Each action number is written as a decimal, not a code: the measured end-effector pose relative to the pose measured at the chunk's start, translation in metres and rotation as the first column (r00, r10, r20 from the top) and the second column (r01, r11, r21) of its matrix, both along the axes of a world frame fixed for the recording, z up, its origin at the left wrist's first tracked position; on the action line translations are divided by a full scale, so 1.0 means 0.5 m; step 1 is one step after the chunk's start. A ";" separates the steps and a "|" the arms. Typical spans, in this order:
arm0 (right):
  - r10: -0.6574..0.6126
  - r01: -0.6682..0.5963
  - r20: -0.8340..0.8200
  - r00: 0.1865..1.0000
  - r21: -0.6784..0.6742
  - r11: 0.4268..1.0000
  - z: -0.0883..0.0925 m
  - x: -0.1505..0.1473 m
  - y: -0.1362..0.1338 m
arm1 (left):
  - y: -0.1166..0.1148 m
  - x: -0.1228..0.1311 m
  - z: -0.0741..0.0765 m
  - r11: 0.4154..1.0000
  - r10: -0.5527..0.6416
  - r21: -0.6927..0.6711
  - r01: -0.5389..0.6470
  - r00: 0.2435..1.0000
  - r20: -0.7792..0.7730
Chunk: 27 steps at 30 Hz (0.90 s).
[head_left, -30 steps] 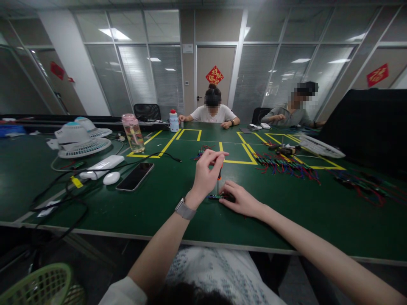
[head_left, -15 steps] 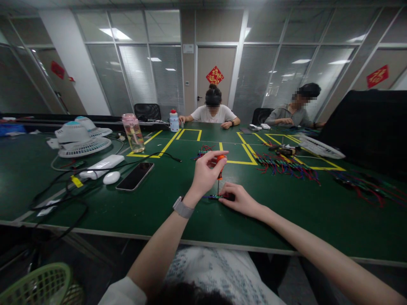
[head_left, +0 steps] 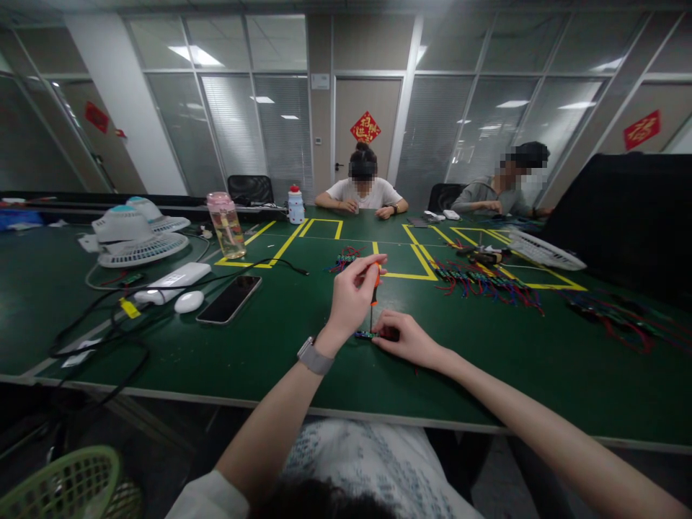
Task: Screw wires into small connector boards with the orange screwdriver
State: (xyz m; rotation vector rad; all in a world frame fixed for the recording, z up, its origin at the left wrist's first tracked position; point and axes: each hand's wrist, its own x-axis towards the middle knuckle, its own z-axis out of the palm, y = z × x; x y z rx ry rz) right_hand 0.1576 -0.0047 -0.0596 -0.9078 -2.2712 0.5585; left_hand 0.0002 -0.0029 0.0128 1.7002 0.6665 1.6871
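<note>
My left hand [head_left: 354, 294] is closed round the orange and black handle of a screwdriver [head_left: 374, 295]. The screwdriver stands upright, its thin shaft reaching down to a small green circuit board [head_left: 365, 335] on the table. My right hand [head_left: 406, 340] pinches the right end of that board between thumb and fingers and holds it down on the tabletop. The board's right part is hidden behind the fingers. Exactly where the tip meets the board is too small to make out.
On the green table [head_left: 303, 375] lie wired circuit boards [head_left: 486, 281], a small group of boards [head_left: 347, 259], a phone [head_left: 230, 300], a power strip [head_left: 173, 282], fans [head_left: 141, 241] and a drink bottle [head_left: 227, 225]. Two people [head_left: 363, 193] sit across the table.
My left hand has turned about the screwdriver handle, its fingers and wrist shifting slightly. The right hand and board stay put. The person opposite has drawn one hand inward.
</note>
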 end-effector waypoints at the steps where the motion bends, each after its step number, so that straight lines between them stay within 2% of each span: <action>1: -0.006 0.006 -0.010 1.000 -0.018 1.000 -0.001 0.000 0.002 | 0.000 0.000 0.000 1.000 0.008 -0.004 -0.008 1.000 0.005; 7: -0.022 0.020 -0.022 1.000 -0.070 0.997 -0.003 0.003 0.005 | -0.006 -0.002 0.001 0.981 0.176 0.091 -0.169 0.982 -0.072; 10: -0.026 0.026 -0.001 1.000 -0.056 0.998 -0.001 0.004 0.003 | -0.007 -0.002 -0.001 0.975 0.204 0.115 -0.192 0.973 -0.106; 13: -0.012 0.013 0.008 1.000 -0.063 0.998 0.002 0.005 0.004 | -0.005 0.000 -0.003 0.986 0.132 0.113 -0.121 0.986 -0.099; 16: 0.002 -0.002 0.004 1.000 -0.097 0.995 0.004 0.007 0.005 | -0.002 0.003 -0.005 1.000 0.006 0.030 -0.005 1.000 -0.026; 18: 0.007 -0.007 0.000 1.000 -0.112 0.994 0.005 0.007 0.005 | -0.002 0.005 -0.006 1.000 0.003 -0.003 -0.003 1.000 0.006; 24: 0.004 -0.003 0.007 1.000 -0.098 0.995 0.005 0.007 0.004 | -0.009 0.000 -0.001 0.969 0.230 0.118 -0.218 0.968 -0.098; 27: 0.006 -0.005 0.015 1.000 -0.086 0.996 0.005 0.006 0.005 | -0.010 -0.002 0.000 0.958 0.269 0.134 -0.253 0.956 -0.117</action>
